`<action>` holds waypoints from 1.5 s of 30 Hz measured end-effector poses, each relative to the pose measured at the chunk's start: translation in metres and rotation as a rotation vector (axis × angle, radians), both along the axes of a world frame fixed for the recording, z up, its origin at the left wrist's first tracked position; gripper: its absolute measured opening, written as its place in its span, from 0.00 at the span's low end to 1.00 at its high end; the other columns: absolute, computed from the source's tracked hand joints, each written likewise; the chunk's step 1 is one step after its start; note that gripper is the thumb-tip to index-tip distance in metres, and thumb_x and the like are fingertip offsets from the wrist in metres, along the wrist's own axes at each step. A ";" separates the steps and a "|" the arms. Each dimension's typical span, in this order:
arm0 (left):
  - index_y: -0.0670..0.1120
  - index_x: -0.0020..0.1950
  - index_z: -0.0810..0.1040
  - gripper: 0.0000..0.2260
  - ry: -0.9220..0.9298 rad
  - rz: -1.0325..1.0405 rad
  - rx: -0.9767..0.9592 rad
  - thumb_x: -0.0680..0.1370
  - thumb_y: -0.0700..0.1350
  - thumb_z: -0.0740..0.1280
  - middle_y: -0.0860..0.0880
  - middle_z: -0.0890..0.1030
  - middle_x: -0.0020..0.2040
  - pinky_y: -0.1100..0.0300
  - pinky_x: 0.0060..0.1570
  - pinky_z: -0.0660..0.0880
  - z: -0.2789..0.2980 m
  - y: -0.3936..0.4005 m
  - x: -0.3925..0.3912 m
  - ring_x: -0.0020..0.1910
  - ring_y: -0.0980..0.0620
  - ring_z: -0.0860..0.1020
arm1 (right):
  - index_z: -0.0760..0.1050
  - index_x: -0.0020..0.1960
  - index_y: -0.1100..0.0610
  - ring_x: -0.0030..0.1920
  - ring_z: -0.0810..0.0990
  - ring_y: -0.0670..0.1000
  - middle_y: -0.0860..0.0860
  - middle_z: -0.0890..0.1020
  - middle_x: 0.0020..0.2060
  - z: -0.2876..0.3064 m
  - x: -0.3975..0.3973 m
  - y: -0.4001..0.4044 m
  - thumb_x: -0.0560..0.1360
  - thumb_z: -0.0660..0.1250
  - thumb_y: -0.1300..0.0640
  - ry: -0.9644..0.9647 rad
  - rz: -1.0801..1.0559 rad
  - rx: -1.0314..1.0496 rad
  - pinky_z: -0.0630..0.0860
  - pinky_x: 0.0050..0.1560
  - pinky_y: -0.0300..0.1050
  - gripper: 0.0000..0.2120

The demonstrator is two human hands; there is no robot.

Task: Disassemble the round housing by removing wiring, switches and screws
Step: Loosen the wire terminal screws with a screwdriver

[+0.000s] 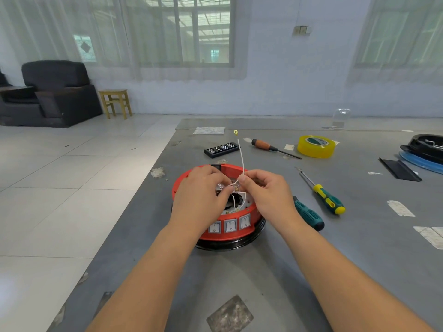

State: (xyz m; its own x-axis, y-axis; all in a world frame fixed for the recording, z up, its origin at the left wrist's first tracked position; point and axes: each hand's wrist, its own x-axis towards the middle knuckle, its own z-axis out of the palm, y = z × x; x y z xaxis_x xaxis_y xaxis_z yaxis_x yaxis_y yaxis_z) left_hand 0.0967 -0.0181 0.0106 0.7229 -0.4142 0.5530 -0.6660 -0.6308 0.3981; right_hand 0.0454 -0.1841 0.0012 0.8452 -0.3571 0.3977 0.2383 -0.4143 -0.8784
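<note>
While the right hand [266,192] pinches a thin white wire [241,156] between thumb and forefinger, the wire's free end, tipped with a small yellow ring, is held upward. The left hand [201,195] is curled over the open top of the round red housing [230,220], fingertips at the same wire. The housing is set on a black base on the grey table [275,271], with three white switches [230,225] seen along its near wall. Two green-handled screwdrivers [328,201], a roll of yellow tape [316,146] and a bit set [221,149] are laid nearby.
</note>
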 end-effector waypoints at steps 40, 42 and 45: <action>0.59 0.41 0.82 0.09 0.319 0.069 -0.460 0.81 0.49 0.72 0.58 0.84 0.37 0.63 0.43 0.76 -0.002 -0.011 -0.007 0.41 0.60 0.83 | 0.83 0.43 0.48 0.39 0.83 0.44 0.45 0.85 0.35 -0.005 -0.005 0.011 0.78 0.71 0.50 0.043 0.034 -0.024 0.79 0.44 0.41 0.06; 0.59 0.41 0.82 0.09 0.326 0.058 -0.456 0.81 0.49 0.72 0.58 0.85 0.37 0.63 0.43 0.76 -0.002 -0.011 -0.006 0.40 0.61 0.83 | 0.83 0.43 0.48 0.39 0.83 0.43 0.45 0.85 0.35 -0.005 -0.005 0.011 0.78 0.71 0.50 0.045 0.029 -0.025 0.79 0.44 0.41 0.06; 0.59 0.42 0.82 0.08 0.329 0.036 -0.400 0.81 0.50 0.71 0.59 0.84 0.37 0.64 0.43 0.76 0.000 -0.009 -0.005 0.40 0.64 0.82 | 0.83 0.45 0.47 0.40 0.83 0.42 0.43 0.85 0.36 -0.005 -0.005 0.011 0.78 0.70 0.49 0.043 0.020 -0.012 0.77 0.43 0.38 0.05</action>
